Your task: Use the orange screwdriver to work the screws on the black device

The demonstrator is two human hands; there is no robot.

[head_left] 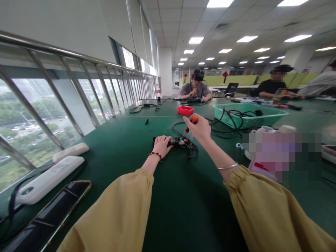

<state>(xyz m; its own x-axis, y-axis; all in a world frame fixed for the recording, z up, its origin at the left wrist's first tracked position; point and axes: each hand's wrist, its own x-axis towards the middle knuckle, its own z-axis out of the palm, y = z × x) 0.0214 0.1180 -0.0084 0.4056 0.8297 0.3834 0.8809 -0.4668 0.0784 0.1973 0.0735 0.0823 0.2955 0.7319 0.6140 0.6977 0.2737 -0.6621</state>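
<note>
My right hand (201, 130) grips a screwdriver (187, 130) by its orange and black handle. The thin shaft slants down and to the left, its tip at a black device (179, 142) lying on the green table. What the tip touches is too small to make out. My left hand (161, 145) is closed over the left end of this device and holds it against the tabletop, hiding that part. Orange and silvery parts show on the device near the tip. A black cable (194, 151) curls at its right end.
A small red tray (185, 110) stands beyond my hands, with a green basket (252, 123) of black cables to its right. A small black piece (147, 121) lies left. A phone (55, 217) and white power strip (52, 178) lie near left. Other people sit across the table.
</note>
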